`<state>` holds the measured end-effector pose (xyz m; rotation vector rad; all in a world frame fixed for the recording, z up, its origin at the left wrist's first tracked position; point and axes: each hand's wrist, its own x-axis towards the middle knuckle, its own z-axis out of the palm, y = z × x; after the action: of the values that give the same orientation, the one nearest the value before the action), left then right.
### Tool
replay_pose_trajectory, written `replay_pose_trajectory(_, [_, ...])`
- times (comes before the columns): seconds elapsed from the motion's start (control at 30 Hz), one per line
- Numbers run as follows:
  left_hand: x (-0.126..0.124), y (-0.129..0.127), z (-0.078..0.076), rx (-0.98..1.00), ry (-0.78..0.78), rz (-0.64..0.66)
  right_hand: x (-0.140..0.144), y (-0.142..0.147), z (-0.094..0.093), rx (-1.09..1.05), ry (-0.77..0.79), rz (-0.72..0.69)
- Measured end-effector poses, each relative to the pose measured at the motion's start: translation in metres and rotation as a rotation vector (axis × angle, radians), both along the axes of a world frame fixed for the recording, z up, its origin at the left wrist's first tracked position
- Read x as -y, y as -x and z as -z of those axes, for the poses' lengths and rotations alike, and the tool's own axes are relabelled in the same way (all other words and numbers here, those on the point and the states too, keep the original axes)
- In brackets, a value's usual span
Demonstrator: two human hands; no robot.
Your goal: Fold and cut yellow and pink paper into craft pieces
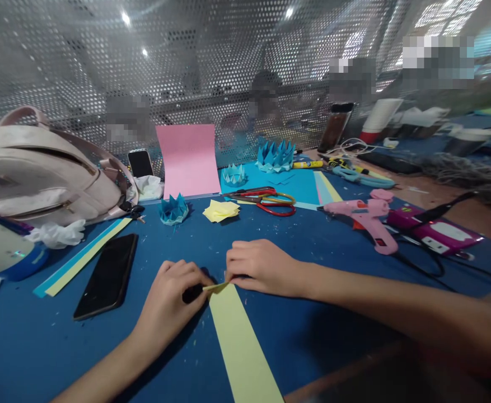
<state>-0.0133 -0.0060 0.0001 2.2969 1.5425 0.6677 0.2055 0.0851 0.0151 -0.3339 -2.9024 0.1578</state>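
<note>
Fingertips of the left hand (173, 294) and right hand (262, 266) pinch the yellow paper strip's (241, 341) far end on the blue table (312, 330); folding cleanly probably needs aligned edges and firm creasing.

Left hand (173, 296) and right hand (262, 267) pinch far end of yellow paper strip (241, 341), flat on blue mat (333, 330). Black phone (107, 275) left of hands. Red scissors (266, 200), pink glue gun (365, 218) beyond.

A black phone (107, 275), pink glue gun (365, 217), red scissors (266, 200) and pink bag (43, 173) lie on the blue table (321, 246).
</note>
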Motion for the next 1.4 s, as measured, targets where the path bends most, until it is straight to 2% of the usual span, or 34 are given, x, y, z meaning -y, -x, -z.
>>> replay_pose_trajectory(0.1, [0.004, 0.005, 0.000, -0.077, -0.072, 0.093, 0.001, -0.003, -0.006, 0.067, -0.165, -0.091])
replay_pose_trajectory(0.2, [0.010, 0.008, 0.001, -0.155, -0.129, 0.172, 0.003, -0.003, -0.010, 0.107, -0.202, -0.130])
replay_pose_trajectory(0.4, [0.016, 0.014, 0.002, -0.218, -0.146, 0.191, 0.002, -0.001, -0.007, 0.065, -0.095, -0.163])
replay_pose_trajectory(0.53, [0.017, 0.019, 0.004, -0.202, -0.152, 0.167, -0.004, -0.005, -0.019, 0.118, -0.029, -0.080])
replay_pose_trajectory(0.67, [0.018, 0.018, 0.003, -0.200, -0.161, 0.169, -0.005, -0.007, -0.027, 0.182, -0.010, -0.096])
replay_pose_trajectory(0.93, [0.022, 0.004, -0.014, -0.200, -0.096, 0.188, -0.018, -0.007, -0.005, -0.136, 0.162, 0.049])
replay_pose_trajectory(1.13, [0.019, 0.001, -0.011, -0.298, -0.143, 0.199, -0.015, -0.009, -0.007, -0.038, 0.264, -0.117])
replay_pose_trajectory(1.27, [0.018, -0.008, -0.008, -0.314, -0.172, 0.160, -0.016, -0.008, -0.005, -0.036, 0.298, -0.131])
replay_pose_trajectory(1.4, [0.012, -0.018, -0.007, -0.186, -0.117, 0.071, -0.015, -0.006, 0.001, -0.076, 0.338, -0.075])
